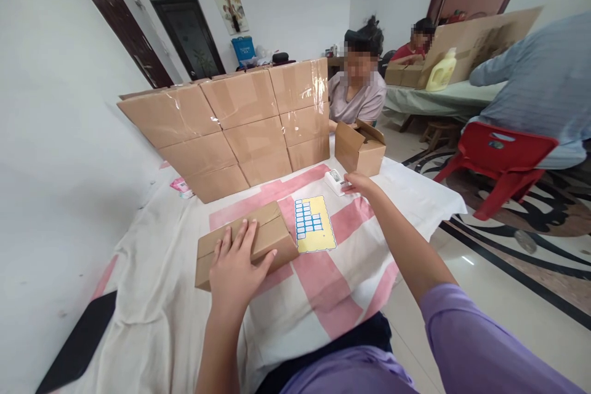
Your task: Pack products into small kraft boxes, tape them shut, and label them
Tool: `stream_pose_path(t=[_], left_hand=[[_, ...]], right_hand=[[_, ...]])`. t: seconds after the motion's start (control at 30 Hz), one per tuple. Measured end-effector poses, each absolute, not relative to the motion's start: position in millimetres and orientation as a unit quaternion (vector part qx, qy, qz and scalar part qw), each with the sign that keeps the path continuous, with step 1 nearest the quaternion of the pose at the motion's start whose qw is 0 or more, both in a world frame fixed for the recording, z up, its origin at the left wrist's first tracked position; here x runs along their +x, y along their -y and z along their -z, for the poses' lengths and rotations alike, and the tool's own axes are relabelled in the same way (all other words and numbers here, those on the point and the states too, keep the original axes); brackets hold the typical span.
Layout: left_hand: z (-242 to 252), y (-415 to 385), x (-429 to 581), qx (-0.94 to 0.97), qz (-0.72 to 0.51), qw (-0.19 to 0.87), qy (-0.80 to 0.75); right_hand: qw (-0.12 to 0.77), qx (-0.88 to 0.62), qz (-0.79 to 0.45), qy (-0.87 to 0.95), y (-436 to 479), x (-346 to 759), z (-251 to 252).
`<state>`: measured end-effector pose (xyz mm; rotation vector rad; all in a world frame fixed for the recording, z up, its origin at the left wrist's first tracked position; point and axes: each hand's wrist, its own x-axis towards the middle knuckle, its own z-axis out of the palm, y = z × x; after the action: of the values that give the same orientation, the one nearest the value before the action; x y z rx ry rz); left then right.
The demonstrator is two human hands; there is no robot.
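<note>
My left hand (236, 265) lies flat with fingers spread on a closed brown cardboard box (265, 237) near the front of the cloth-covered table (152, 295). Right of the box lies a yellow sheet of blue-edged stickers (314, 223). My right hand (360, 184) reaches forward to a small white device (335, 181) on the table, its fingers closed at the device's edge. Just behind it stands a small open cardboard box (360, 148).
A wall of taped cardboard cartons (240, 123) is stacked at the table's far side. A person sits behind it; others sit at a table to the right. A red plastic chair (503, 160) stands on the floor. A black flat object (78, 345) lies at the front left.
</note>
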<state>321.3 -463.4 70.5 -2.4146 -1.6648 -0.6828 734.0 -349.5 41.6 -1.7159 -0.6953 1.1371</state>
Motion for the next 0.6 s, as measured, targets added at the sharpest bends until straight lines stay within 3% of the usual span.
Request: stream_pose_path(t=[0.6], left_hand=[[-66, 466, 319, -0.799, 0.225, 0.088, 0.55]], right_hand=[[0.523, -0.673, -0.427, 0.301, 362, 730, -16]])
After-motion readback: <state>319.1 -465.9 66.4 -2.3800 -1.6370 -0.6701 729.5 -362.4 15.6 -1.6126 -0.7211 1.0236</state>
